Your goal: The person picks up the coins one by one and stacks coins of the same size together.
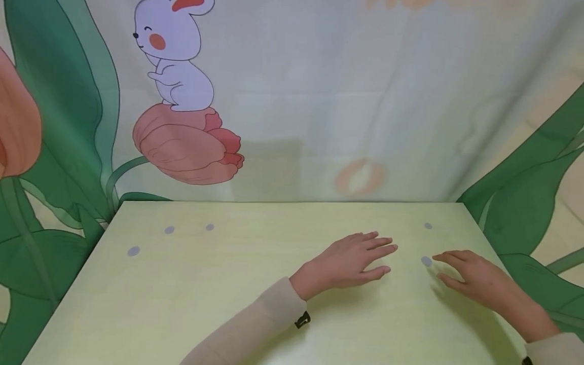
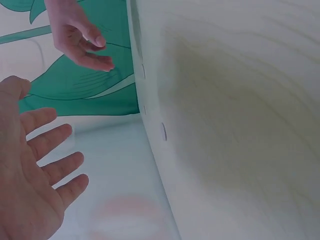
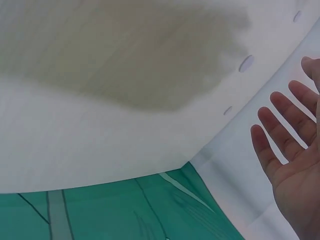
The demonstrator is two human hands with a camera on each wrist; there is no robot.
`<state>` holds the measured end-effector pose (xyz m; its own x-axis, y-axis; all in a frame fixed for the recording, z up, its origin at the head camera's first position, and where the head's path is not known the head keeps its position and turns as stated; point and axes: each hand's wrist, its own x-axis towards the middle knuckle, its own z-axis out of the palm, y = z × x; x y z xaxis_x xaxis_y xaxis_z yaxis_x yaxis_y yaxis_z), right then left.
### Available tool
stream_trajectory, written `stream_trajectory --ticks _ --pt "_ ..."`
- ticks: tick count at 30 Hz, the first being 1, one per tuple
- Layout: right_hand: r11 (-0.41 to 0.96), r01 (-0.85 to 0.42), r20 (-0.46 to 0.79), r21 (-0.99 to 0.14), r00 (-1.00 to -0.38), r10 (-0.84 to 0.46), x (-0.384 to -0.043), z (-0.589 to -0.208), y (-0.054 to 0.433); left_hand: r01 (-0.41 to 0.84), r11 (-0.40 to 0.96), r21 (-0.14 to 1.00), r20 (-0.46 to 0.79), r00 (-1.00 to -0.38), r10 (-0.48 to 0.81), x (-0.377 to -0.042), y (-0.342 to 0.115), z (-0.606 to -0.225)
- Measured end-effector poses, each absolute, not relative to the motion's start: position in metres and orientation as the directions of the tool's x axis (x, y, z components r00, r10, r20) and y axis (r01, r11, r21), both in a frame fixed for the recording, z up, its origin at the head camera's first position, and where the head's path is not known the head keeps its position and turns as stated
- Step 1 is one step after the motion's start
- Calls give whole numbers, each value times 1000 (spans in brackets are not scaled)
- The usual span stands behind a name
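My left hand (image 1: 344, 261) hovers over the pale table (image 1: 228, 304), palm down with its fingers spread and straight toward the right. Nothing is in it. To its right, my right hand (image 1: 479, 279) is also raised above the tabletop, fingers loosely extended and holding nothing. Just beyond its fingertips lies a flat grey round spot (image 1: 426, 261). A second grey spot (image 1: 427, 225) sits farther back. The left wrist view shows the left palm (image 2: 30, 185) with parted fingers, and in the right wrist view the right palm (image 3: 300, 180) is likewise bare.
Toward the table's back left are three more round grey spots, a nearer one (image 1: 134, 251), a middle one (image 1: 169, 229) and a farther one (image 1: 210, 227). Behind the table hangs a cloth backdrop (image 1: 283, 101) printed with a rabbit, tulips and green leaves.
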<state>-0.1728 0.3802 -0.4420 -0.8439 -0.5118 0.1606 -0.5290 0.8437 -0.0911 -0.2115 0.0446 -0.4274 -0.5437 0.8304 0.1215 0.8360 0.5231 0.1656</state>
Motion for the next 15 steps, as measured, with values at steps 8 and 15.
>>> stream_trajectory --ticks 8,15 --pt "864 -485 160 -135 -871 -464 -175 -450 385 823 530 204 139 -561 816 -220 57 -439" --pt "881 -417 110 -221 -909 -402 -175 -453 386 822 517 238 106 -551 828 -220 75 -441"
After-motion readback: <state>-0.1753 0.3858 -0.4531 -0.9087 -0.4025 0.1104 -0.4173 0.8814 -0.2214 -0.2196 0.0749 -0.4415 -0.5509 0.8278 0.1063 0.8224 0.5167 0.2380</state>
